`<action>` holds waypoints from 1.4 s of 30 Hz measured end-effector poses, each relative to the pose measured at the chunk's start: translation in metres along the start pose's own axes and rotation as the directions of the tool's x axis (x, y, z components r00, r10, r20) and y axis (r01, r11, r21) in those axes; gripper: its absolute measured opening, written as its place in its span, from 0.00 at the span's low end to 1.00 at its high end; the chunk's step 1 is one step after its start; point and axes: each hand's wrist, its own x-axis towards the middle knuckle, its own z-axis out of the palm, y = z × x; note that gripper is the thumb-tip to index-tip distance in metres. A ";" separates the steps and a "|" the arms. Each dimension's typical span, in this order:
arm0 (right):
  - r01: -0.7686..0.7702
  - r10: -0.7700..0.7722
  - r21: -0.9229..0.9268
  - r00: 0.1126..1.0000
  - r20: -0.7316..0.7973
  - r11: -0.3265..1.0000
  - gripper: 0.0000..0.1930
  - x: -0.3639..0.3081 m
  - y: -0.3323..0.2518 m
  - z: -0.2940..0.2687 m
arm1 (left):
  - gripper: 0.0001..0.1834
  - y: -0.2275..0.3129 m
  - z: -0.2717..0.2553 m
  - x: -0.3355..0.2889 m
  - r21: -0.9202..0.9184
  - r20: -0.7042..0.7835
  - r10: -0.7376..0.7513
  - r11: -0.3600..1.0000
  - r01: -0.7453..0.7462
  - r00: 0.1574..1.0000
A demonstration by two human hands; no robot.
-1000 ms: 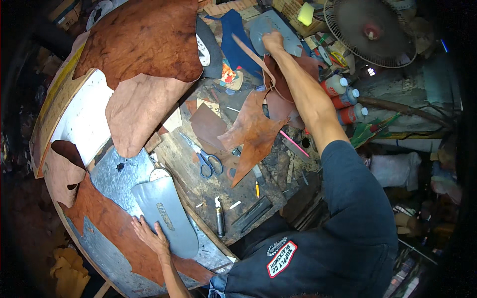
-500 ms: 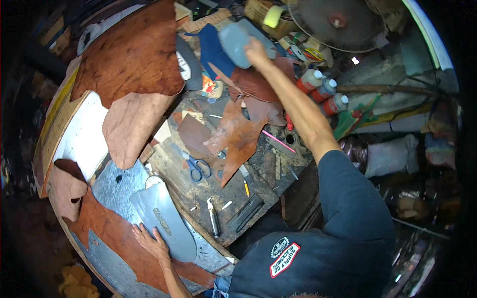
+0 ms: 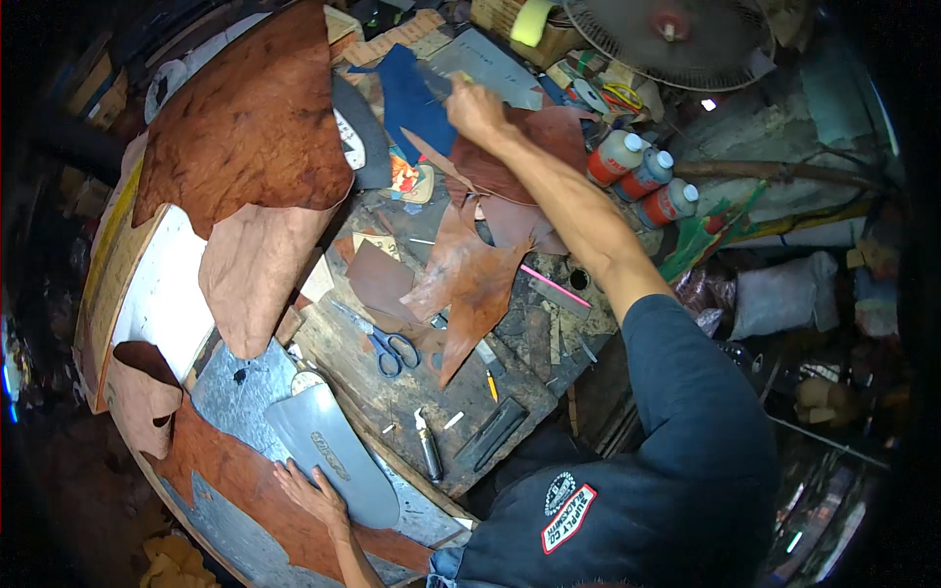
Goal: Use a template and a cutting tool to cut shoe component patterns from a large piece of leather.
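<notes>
My left hand [image 3: 312,492] lies flat with fingers spread on a brown leather hide [image 3: 230,461], its thumb at the edge of a grey rounded template [image 3: 338,446]. That template rests across the leather and a mottled grey board [image 3: 235,377]. At the far side of the bench my right hand [image 3: 477,113] is closed, raised above a dark blue piece [image 3: 407,98] and brown leather scraps. A thin grey template [image 3: 437,86], blurred and seen nearly edge-on, shows at its fingers. Blue-handled scissors [image 3: 394,355] and a cutter with a dark handle [image 3: 428,446] lie on the bench.
Three bottles with red contents [image 3: 616,157] stand beyond my right forearm, near a fan [image 3: 676,44]. A large brown hide [image 3: 245,118] is draped at the far left. A pencil [image 3: 492,384] and a black tray-like piece [image 3: 492,433] lie near the bench edge.
My right hand has moved left, and the grey template in it has turned from broad face to nearly edge-on, uncovering a grey sheet behind. My left hand remains on the leather.
</notes>
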 end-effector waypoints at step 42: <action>-0.055 0.122 0.605 0.990 -0.070 0.794 0.22 -0.045 -0.182 0.099 | 0.47 0.165 -0.072 0.184 -0.015 -0.307 0.446 0.881 -0.473 0.841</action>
